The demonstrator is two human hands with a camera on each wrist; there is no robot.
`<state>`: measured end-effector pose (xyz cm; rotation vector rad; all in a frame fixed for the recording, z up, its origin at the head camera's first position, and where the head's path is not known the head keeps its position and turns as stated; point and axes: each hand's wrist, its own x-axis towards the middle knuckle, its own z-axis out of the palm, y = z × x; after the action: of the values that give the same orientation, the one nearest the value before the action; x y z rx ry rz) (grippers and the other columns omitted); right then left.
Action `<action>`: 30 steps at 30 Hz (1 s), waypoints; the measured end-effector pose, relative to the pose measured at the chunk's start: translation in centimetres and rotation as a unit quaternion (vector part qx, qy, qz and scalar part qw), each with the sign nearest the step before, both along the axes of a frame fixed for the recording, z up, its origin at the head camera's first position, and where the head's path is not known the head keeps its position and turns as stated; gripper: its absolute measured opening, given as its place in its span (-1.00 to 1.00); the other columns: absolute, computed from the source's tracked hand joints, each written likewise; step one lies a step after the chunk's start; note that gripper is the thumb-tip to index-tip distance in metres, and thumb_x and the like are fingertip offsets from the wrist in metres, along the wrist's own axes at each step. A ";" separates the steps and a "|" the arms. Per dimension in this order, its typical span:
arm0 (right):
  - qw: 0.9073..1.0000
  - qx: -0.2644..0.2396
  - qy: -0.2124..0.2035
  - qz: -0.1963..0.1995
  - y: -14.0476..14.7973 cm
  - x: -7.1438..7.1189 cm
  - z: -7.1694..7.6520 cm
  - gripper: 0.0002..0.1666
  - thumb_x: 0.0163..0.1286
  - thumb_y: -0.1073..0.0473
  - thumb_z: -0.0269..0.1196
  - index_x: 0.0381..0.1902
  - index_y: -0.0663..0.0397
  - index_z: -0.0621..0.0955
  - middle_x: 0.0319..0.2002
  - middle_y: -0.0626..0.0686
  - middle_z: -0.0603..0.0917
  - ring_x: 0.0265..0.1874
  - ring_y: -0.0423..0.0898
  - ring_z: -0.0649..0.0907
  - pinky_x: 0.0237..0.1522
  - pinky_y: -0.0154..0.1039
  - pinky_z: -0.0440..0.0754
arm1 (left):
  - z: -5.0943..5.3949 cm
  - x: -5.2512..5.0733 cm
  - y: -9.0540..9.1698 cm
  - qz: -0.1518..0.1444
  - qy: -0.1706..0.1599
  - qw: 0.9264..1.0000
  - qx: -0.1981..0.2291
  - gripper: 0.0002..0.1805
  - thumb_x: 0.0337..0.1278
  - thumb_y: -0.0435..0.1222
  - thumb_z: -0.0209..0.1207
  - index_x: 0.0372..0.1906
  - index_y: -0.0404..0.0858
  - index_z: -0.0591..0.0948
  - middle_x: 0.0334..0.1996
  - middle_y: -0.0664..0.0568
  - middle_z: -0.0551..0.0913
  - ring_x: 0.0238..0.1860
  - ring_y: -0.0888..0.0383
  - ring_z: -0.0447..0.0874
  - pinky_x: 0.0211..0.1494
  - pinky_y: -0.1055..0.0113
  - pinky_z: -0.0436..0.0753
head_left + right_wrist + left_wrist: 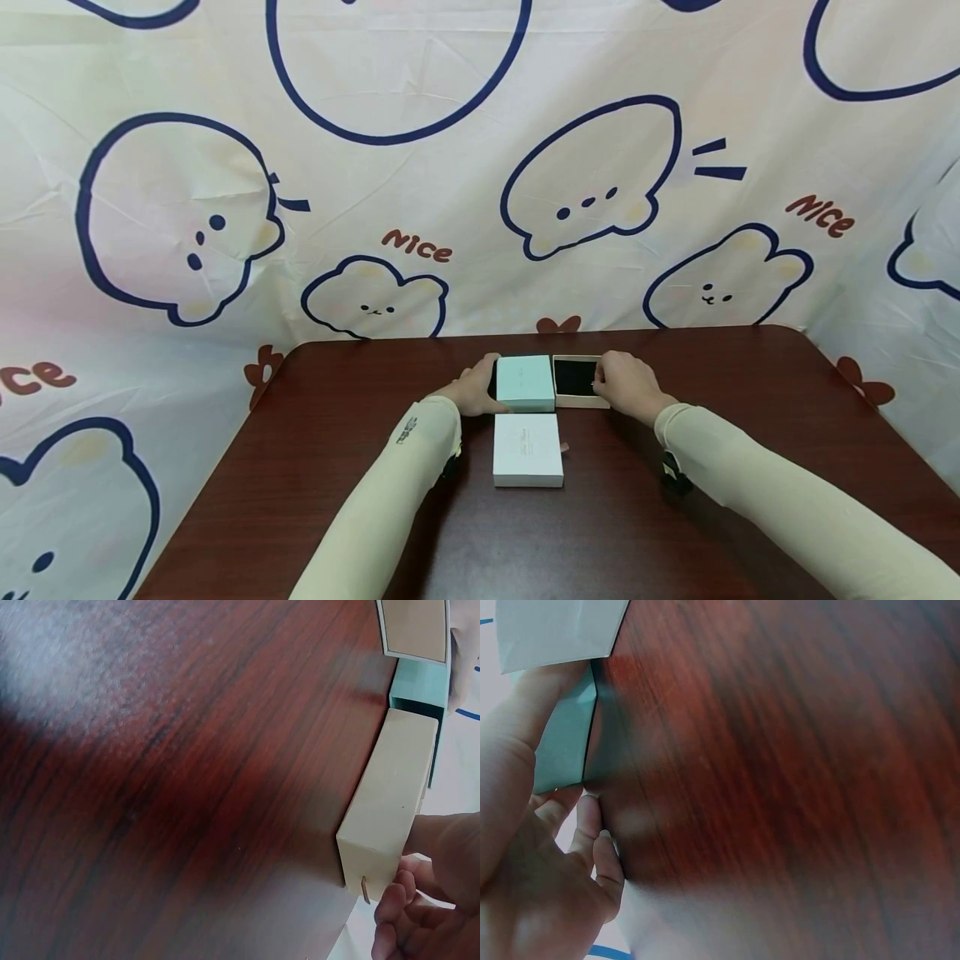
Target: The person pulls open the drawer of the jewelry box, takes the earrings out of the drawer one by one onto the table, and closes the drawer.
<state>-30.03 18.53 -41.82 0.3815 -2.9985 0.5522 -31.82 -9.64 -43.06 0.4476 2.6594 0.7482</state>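
A pale teal slide-out box [525, 382] lies near the table's far edge. At its left end, my left hand [476, 392] holds it, the thumb along the near side; the other fingers [589, 817] show at the end in the left wrist view. From the box's right side extends its cream drawer [386, 795], with a dark lining [573, 377] and a small ribbon pull [365, 890] on the end. My right hand [630, 387] is over the drawer's right end, fingertips down at the lining. A tiny bright spot shows there; whether the fingers pinch something is hidden.
A white lidded box [527, 450] lies just in front of the teal one, a small tab showing at its right side. The dark wooden table [525, 542] reaches back to a printed cloth [480, 192] hanging behind it.
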 end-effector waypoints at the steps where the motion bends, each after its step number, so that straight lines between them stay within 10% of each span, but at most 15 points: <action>1: 1.000 0.000 0.000 0.000 0.0 0.0 0.0 -0.60 0.29 0.30 0.26 -0.75 -0.02 0.51 -0.73 -0.08 0.46 -0.72 -0.16 0.45 -0.67 -0.29 0.31 | 0.0 0.0 0.0 -0.001 0.001 1.000 0.000 0.13 0.19 -0.11 0.40 0.63 -0.19 -0.13 0.58 -0.15 0.12 0.55 -0.25 0.09 0.52 -0.26 0.17; 30: 1.000 -0.004 -0.006 -0.003 0.3 0.0 0.6 -0.72 0.32 0.27 0.27 -0.61 0.03 0.60 -0.60 -0.02 0.58 -0.63 -0.13 0.51 -0.61 -0.27 0.40 | 0.2 0.1 0.0 0.004 -0.002 1.000 0.018 0.16 0.14 -0.11 0.44 0.62 -0.18 -0.11 0.58 -0.13 0.12 0.55 -0.25 0.10 0.50 -0.26 0.20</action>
<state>-30.06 18.84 -41.23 0.3687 -3.0067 0.5666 -31.75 -9.69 -42.82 0.4437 2.6485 0.8009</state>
